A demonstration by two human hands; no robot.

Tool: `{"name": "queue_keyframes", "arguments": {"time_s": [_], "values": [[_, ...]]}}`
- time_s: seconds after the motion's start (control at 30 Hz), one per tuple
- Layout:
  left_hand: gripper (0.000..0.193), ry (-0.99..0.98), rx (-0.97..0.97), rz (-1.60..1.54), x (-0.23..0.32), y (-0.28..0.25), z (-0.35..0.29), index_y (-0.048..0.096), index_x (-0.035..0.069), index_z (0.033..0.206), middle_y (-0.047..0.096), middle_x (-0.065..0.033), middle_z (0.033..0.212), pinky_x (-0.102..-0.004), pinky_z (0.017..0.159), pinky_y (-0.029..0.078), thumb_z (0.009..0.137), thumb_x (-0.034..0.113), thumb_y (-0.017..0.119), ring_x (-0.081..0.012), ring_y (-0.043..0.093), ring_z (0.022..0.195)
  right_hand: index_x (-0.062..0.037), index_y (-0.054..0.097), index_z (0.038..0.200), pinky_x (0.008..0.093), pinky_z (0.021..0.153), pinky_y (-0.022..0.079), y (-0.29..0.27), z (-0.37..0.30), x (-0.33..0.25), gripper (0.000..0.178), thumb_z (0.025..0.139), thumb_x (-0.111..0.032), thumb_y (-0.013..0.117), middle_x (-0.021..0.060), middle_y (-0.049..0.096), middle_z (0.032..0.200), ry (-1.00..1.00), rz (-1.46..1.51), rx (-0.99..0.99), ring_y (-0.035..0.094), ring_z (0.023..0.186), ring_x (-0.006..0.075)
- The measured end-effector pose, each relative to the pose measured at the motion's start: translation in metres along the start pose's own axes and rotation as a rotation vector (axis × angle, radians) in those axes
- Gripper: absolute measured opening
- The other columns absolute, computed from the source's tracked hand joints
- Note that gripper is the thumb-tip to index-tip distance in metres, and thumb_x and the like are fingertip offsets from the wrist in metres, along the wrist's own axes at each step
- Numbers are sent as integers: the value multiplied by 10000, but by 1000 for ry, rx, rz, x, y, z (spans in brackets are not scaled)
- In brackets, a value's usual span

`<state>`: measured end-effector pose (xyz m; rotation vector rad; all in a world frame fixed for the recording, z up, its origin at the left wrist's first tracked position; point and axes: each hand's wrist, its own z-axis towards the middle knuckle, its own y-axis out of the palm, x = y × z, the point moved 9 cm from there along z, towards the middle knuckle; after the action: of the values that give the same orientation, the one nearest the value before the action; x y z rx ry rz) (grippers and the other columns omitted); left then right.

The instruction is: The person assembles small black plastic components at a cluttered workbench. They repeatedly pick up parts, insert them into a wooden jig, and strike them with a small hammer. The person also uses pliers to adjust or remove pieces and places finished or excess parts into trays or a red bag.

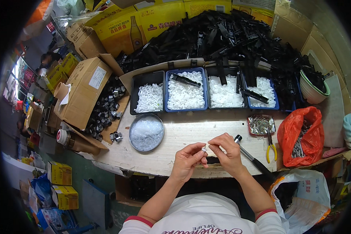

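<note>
Near the front edge of the table, my left hand (189, 159) pinches a small white plastic part (204, 149) between thumb and fingers. My right hand (227, 154) is closed in a pinch just beside it, fingertips almost meeting the left ones. Whatever the right fingertips grip is too small to make out. Below both hands, a black piece (213, 160) lies at the table edge, partly covered by them. A hammer (257, 162) with a dark handle rests right of my right hand. Left of my hands stands a round dish (162, 136) of clear, thin small pieces.
Bins of white plastic parts (186, 93) line the back, with black parts (222, 35) heaped behind. To the right are a red tray of metal pins (261, 124), yellow-handled pliers (271, 152) and a red bag (286, 136). A cardboard box (82, 93) stands left.
</note>
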<state>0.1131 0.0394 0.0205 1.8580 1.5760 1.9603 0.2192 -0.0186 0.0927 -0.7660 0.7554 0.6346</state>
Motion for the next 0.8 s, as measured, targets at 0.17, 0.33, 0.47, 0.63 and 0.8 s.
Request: {"name": "queue_keyframes", "arguments": {"time_s": [0.17, 0.33, 0.47, 0.63, 0.8], "values": [[188, 61, -4, 3, -3, -5, -5, 569, -19, 1022, 604, -104, 822, -289, 557, 551, 837, 14, 557, -141, 593, 646, -68, 603, 819, 302, 642, 327, 7, -9, -7, 83, 741, -61, 631, 38, 569, 773, -52, 11, -14, 507, 721, 197], [198, 90, 13, 133, -2, -7, -8, 568, -19, 1030, 590, -74, 820, -229, 509, 512, 836, 22, 567, -100, 570, 628, -62, 554, 795, 322, 631, 306, 17, -11, -17, 95, 728, -54, 622, 37, 536, 754, -154, -129, -29, 478, 701, 212], [229, 189, 100, 528, 23, -15, -14, 608, 26, 1026, 501, 13, 808, -167, 484, 380, 798, 7, 611, -31, 418, 570, -68, 525, 777, 344, 684, 287, 24, -22, -1, 98, 726, -36, 603, 39, 504, 744, -97, -248, -167, 457, 739, 219], [244, 206, 95, 854, 17, -30, -13, 643, 53, 973, 492, 2, 777, -177, 531, 368, 745, -33, 630, -36, 414, 583, -73, 516, 772, 372, 734, 274, 43, -36, 5, 95, 724, -38, 589, 43, 478, 751, -76, -376, -310, 438, 789, 223], [267, 203, 82, 954, 12, -28, -10, 646, 57, 971, 476, 3, 748, -184, 549, 370, 728, -54, 624, -52, 419, 593, -70, 529, 816, 389, 741, 284, 58, -40, 10, 148, 687, -18, 580, 45, 487, 789, -150, -477, -340, 442, 812, 230]]}}
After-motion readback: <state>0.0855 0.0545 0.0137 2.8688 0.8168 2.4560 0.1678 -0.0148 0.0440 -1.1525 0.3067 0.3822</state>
